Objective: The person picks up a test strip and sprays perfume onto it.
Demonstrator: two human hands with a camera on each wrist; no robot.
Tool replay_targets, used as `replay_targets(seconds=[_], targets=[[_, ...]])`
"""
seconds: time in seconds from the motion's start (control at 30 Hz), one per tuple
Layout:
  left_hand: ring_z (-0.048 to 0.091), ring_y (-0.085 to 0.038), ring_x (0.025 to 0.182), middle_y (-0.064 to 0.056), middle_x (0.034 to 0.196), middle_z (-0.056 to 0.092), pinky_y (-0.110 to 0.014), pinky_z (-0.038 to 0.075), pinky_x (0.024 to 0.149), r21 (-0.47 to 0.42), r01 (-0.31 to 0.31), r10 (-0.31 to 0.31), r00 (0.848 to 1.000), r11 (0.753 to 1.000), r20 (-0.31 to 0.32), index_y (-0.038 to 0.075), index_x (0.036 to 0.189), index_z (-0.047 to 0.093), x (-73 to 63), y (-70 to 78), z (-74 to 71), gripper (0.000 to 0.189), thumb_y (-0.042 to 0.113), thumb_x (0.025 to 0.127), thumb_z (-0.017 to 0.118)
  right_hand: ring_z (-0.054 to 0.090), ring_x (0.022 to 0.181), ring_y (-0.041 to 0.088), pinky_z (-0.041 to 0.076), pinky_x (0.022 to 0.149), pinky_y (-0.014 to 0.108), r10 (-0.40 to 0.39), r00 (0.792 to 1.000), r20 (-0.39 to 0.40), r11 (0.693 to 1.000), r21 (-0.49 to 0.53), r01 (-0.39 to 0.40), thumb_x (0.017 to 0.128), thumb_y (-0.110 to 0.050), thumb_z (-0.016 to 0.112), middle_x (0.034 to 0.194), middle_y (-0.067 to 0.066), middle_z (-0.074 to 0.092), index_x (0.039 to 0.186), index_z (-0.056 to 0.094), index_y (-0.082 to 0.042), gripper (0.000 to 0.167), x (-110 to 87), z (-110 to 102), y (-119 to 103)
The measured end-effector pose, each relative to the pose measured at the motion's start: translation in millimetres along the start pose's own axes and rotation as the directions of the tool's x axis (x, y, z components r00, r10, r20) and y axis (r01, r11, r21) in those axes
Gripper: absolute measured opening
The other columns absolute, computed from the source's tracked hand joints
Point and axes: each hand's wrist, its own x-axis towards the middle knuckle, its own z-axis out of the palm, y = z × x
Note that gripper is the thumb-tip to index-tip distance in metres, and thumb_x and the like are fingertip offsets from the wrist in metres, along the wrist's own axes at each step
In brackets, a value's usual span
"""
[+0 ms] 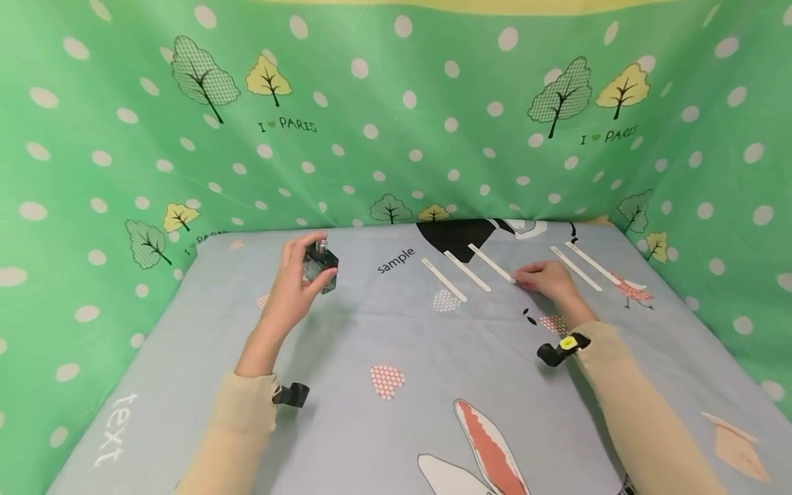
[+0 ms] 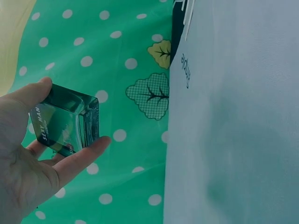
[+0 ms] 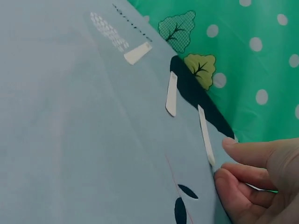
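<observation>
In the head view my left hand (image 1: 295,278) grips a dark, clear glass perfume bottle (image 1: 322,267) above the cloth, with its spray nozzle bare near the fingertips. The left wrist view shows white lettering on the bottle (image 2: 65,119), the thumb on one side and fingers on the other. My right hand (image 1: 547,280) is low over the cloth, its fingertips right at the near end of a white paper strip (image 1: 491,263). In the right wrist view a gap separates thumb from index finger, and the strip (image 3: 205,135) lies just beyond them.
Left of the right hand lie two more white strips, one outer (image 1: 444,280) and one inner (image 1: 467,271). Another pair, a nearer strip (image 1: 575,268) and a farther one (image 1: 590,261), lies to its right. A green dotted curtain (image 1: 396,117) borders the cloth-covered table (image 1: 346,426).
</observation>
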Motion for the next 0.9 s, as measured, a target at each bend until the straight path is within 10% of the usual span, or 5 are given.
replay_targets(seconds=[0.3,0.9], targets=[[0.048,-0.037,0.125,-0.02,0.144,0.033,-0.047,0.058,0.073,-0.015,0.001,-0.001,1.0,1.0,0.005,0.019,0.15,0.036,0.2,-1.2,0.1,0.06,0.017,0.098,0.065,0.059,0.081,0.013,0.045,0.069,0.022,-0.055,0.996,-0.064,0.977,-0.208,0.04,0.085,-0.036,0.079,0.106,0.017,0.073,0.11,0.073,0.001,0.045,-1.5,6,-2],[0.05,-0.039,0.123,-0.021,0.143,0.034,-0.049,0.057,0.072,-0.021,-0.024,0.024,1.0,0.999,-0.021,0.021,0.149,0.037,0.6,-8.5,1.8,0.061,0.014,0.096,0.067,0.058,0.071,0.013,0.045,0.063,0.023,-0.115,0.989,-0.089,0.957,-0.277,0.086,0.085,-0.024,0.079,0.09,0.013,0.074,0.098,0.074,-0.001,0.027,4.7,11,1]])
